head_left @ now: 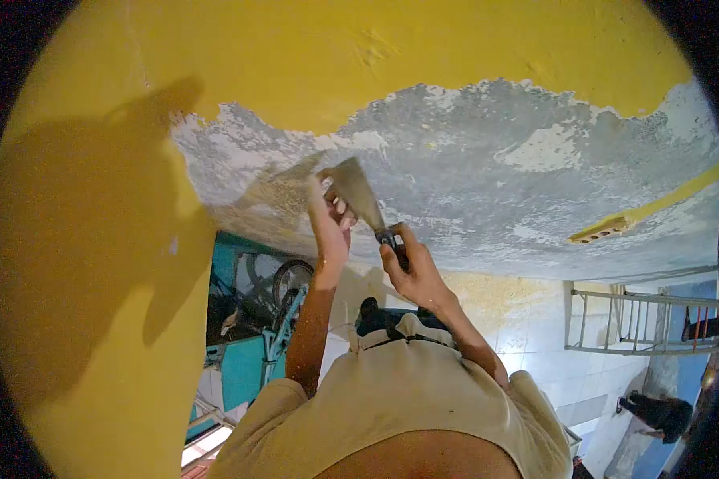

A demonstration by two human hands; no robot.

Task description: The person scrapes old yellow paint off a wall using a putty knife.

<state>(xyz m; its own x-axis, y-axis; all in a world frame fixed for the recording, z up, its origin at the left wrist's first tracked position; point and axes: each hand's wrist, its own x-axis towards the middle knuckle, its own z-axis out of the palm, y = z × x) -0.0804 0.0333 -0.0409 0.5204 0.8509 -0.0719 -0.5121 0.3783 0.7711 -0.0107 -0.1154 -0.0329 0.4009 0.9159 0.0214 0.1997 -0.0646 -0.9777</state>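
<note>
My right hand (417,275) is closed around the dark handle of a putty knife (357,191), its broad metal blade pointing up and left. Beside the blade's left edge is my left hand (327,227), fingers bent and apart, fingertips right at the metal. Both hands are in front of a wall (447,176) where the paint is gone, leaving rough grey and whitish plaster. Yellow paint (295,56) borders this patch above with a ragged edge. A shadow falls on the yellow wall at the left.
A yellow strip (679,195) ends in a socket (603,231) on the wall at right. Below it stands a metal ladder (647,349). A bicycle (284,319) is at lower left, near a teal panel (241,374). Another person (659,415) in dark clothes is at lower right.
</note>
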